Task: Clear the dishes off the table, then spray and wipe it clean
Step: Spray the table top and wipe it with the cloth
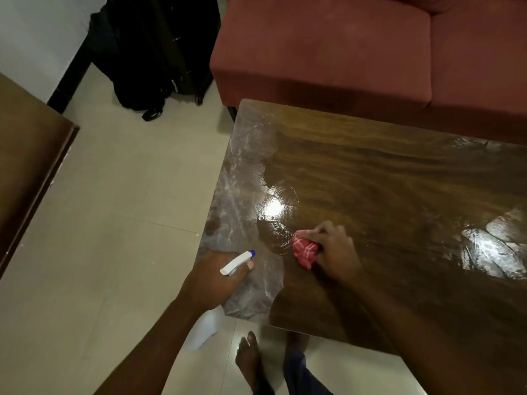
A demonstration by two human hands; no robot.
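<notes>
Clutching a bunched red cloth [304, 250] with pale lines, the right grip [334, 250] has its fingers curled over the wad and presses it onto the table [385, 178], a little in from the near edge. On my feed the cloth sits at the left side of that grip, at the rim of some glossy curved streaks [275, 238] in the wood. Just beyond the streaks a bright glare [273, 208] lies on the surface.

The left grip [218, 279] is wrapped round the neck of a white spray bottle [236, 262], thumb lying beside the trigger head. The blue nozzle tip points up and right, over the table, toward the cloth; the two are near but apart. The bottle's pale body hangs below the wrist, off the table's near-left corner and above the floor [122, 201]. It is too blurred for me to read anything on it.

Along the table's left end I see a whitish, cloudy film [238, 178] running from the far corner to the near one; the left grip hovers over its near part. At the right edge of the view there are more pale, shiny smears [492, 249]. The middle of the top shows dark wood grain.

Behind the table stands a red sofa [328, 52], close against its far edge. Black bags [154, 58] rest on the pale tiled floor by a white wall [34, 38]. A brown wooden panel [25, 172] fills the left margin. A bare foot [247, 357] stands on the tiles beside the table's near edge.
</notes>
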